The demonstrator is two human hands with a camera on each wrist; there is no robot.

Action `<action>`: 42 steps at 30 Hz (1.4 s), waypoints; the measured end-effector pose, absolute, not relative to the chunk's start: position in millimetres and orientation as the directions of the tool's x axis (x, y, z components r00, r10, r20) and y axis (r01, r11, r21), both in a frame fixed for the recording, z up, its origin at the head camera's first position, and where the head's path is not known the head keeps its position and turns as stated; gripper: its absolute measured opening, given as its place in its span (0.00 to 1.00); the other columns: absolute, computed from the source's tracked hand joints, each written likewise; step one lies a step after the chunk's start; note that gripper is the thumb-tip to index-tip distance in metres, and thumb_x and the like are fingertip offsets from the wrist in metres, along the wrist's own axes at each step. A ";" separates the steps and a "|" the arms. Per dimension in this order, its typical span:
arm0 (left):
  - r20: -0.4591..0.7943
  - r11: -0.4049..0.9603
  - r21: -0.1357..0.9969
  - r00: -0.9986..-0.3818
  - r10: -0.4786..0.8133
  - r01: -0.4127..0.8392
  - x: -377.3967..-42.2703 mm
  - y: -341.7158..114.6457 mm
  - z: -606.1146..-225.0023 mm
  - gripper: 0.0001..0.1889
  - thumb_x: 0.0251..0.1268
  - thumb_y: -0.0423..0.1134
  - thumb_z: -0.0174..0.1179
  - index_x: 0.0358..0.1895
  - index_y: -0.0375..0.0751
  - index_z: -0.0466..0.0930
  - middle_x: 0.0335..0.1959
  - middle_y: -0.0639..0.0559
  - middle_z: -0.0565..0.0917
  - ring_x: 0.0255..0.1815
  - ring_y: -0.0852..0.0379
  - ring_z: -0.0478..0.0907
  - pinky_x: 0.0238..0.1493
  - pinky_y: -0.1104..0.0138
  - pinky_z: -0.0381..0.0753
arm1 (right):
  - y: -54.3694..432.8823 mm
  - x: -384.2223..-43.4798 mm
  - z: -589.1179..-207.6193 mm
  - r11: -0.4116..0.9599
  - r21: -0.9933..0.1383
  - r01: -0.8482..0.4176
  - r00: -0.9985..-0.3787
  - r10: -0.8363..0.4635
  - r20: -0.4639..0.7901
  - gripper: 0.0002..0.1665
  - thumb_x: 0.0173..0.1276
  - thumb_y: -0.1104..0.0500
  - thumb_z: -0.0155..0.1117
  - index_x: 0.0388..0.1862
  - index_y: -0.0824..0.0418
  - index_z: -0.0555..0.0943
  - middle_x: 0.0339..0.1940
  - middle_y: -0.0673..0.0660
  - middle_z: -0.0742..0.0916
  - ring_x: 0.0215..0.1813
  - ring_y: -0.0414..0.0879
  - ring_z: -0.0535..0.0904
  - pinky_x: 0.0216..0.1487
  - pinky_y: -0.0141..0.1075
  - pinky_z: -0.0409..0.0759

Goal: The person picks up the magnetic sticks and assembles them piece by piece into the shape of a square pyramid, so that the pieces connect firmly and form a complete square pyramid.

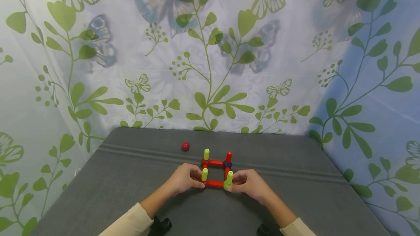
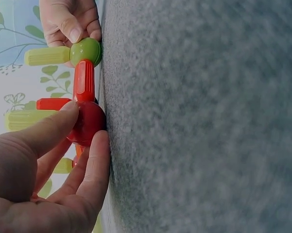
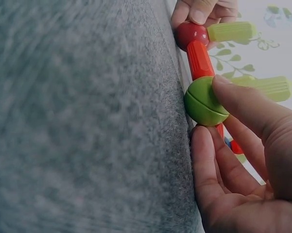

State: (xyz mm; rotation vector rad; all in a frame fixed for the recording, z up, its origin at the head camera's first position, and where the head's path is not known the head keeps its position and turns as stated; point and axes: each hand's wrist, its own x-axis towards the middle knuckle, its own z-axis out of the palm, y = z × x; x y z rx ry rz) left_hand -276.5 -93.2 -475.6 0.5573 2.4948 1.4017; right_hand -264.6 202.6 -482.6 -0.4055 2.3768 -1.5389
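A square frame of plastic rods and balls lies on the grey table, with red rods (image 1: 215, 184) along its sides. At the near left corner, my left hand (image 1: 185, 179) pinches a red ball (image 2: 89, 124) between thumb and fingers. My right hand (image 1: 251, 184) pinches the green ball (image 3: 204, 104) at the near right corner. Yellow-green rods (image 1: 230, 176) stand up from both near balls. Behind them, a dark red ball (image 1: 205, 162) bears another yellow-green rod (image 1: 206, 154), and a blue ball (image 1: 227, 164) bears an upright red rod (image 1: 229, 157). Fingers partly cover the near balls.
A loose red ball (image 1: 185, 146) lies on the grey table (image 1: 131, 177), beyond the frame and to its left. Behind the table's far edge hangs a curtain (image 1: 216, 75) printed with leaves and butterflies. Black wrist gear (image 1: 160, 225) shows near the left sleeve.
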 end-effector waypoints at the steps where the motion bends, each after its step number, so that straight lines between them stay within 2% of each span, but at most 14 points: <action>1: -0.011 0.468 0.857 -0.900 0.435 0.216 -277.0 -93.6 -476.0 0.10 0.52 0.33 0.78 0.37 0.44 0.89 0.34 0.53 0.89 0.35 0.58 0.83 0.37 0.65 0.83 | 202.5 -264.3 -482.3 0.395 -0.915 -0.082 -0.922 -0.380 -0.081 0.18 0.59 0.60 0.80 0.46 0.66 0.87 0.40 0.57 0.91 0.42 0.45 0.85 0.41 0.34 0.84; 9: -0.008 0.456 0.854 -0.871 0.492 0.250 -279.1 -98.7 -474.6 0.11 0.56 0.36 0.77 0.42 0.45 0.87 0.39 0.52 0.88 0.38 0.57 0.83 0.39 0.65 0.83 | 201.2 -261.4 -482.9 0.387 -0.920 -0.061 -0.931 -0.355 -0.087 0.20 0.58 0.59 0.80 0.47 0.65 0.86 0.43 0.56 0.89 0.44 0.46 0.85 0.43 0.38 0.85; 13: 0.053 0.451 0.837 -0.867 0.496 0.309 -280.2 -97.1 -473.6 0.12 0.58 0.40 0.77 0.44 0.46 0.87 0.38 0.54 0.87 0.38 0.58 0.82 0.39 0.67 0.82 | 201.1 -258.6 -481.2 0.363 -0.930 -0.056 -0.942 -0.329 -0.072 0.22 0.58 0.58 0.81 0.50 0.63 0.86 0.45 0.57 0.89 0.44 0.47 0.85 0.42 0.37 0.84; 17: 0.136 0.430 0.831 -0.878 0.459 0.354 -278.8 -95.3 -470.8 0.12 0.59 0.40 0.76 0.43 0.46 0.86 0.36 0.54 0.86 0.36 0.60 0.81 0.39 0.69 0.82 | 196.6 -256.0 -477.7 0.353 -0.930 -0.104 -0.954 -0.301 -0.007 0.22 0.58 0.56 0.81 0.50 0.60 0.86 0.44 0.58 0.89 0.42 0.47 0.85 0.41 0.35 0.84; 21: 0.170 0.414 0.833 -0.882 0.439 0.367 -277.7 -93.4 -468.3 0.10 0.59 0.38 0.75 0.42 0.46 0.86 0.35 0.54 0.87 0.35 0.61 0.82 0.39 0.70 0.83 | 192.3 -254.8 -476.6 0.345 -0.920 -0.188 -0.955 -0.283 0.090 0.16 0.60 0.56 0.80 0.45 0.60 0.87 0.42 0.57 0.91 0.43 0.46 0.86 0.44 0.32 0.84; 26: 0.179 0.431 0.820 -0.884 0.431 0.376 -280.4 -88.9 -468.9 0.08 0.60 0.38 0.74 0.41 0.46 0.88 0.34 0.56 0.88 0.34 0.61 0.82 0.38 0.71 0.82 | 186.6 -255.5 -477.0 0.367 -0.901 -0.230 -0.959 -0.242 0.146 0.14 0.60 0.56 0.80 0.43 0.58 0.88 0.41 0.55 0.92 0.42 0.44 0.88 0.43 0.30 0.85; 34: 0.168 0.463 0.806 -0.892 0.420 0.370 -284.6 -83.9 -468.0 0.06 0.61 0.37 0.74 0.41 0.46 0.89 0.34 0.57 0.89 0.35 0.62 0.83 0.39 0.71 0.82 | 179.0 -260.5 -479.7 0.417 -0.883 -0.217 -0.970 -0.191 0.148 0.13 0.60 0.54 0.80 0.42 0.56 0.90 0.39 0.53 0.92 0.37 0.42 0.88 0.40 0.29 0.85; 42: 0.170 0.484 0.781 -0.880 0.444 0.395 -289.2 -81.7 -468.1 0.07 0.62 0.38 0.74 0.42 0.45 0.90 0.34 0.58 0.88 0.34 0.65 0.81 0.40 0.70 0.82 | 177.2 -264.6 -481.7 0.445 -0.868 -0.221 -0.970 -0.189 0.151 0.14 0.60 0.53 0.80 0.44 0.54 0.91 0.40 0.52 0.93 0.38 0.41 0.88 0.40 0.29 0.85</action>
